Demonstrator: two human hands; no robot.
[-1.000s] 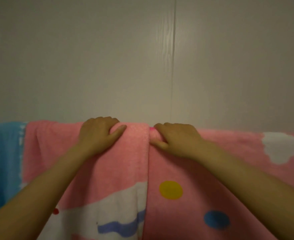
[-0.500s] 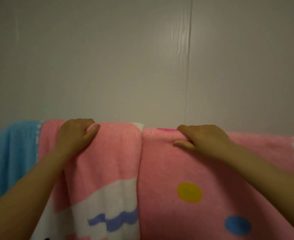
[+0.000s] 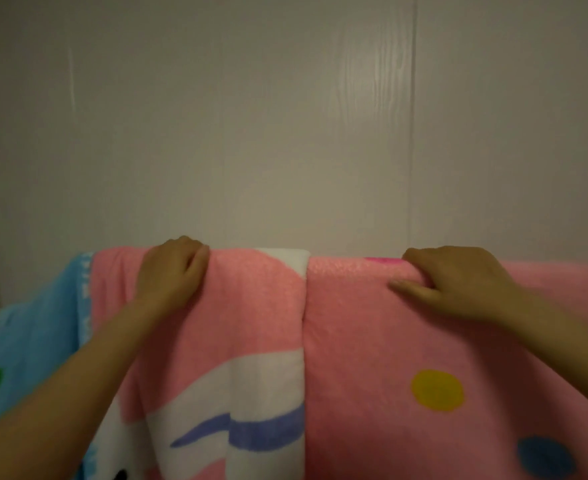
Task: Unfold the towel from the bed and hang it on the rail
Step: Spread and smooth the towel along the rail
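In the head view, a pink towel [image 3: 251,323] with white and purple print hangs draped over a rail that its fold hides completely, in front of a pale panelled wall [image 3: 285,116]. The left hand [image 3: 171,271], at about 9 o'clock from the frame's centre, grips the towel's top fold, its fingers [image 3: 195,252] curled over the crest and the thumb lying against the front face. Just beside this towel, touching it along a vertical seam at 6 o'clock, hangs a second pink cloth [image 3: 372,341] printed with a yellow dot [image 3: 437,389] and a blue dot [image 3: 545,457]. The right hand [image 3: 458,282], at about 3 o'clock, holds that cloth's top edge, fingers wrapped over the crest and the thumb stretched leftward along the front. A blue towel [image 3: 33,341] with a green spot hangs at 8 o'clock, partly tucked behind the pink towel's left edge.
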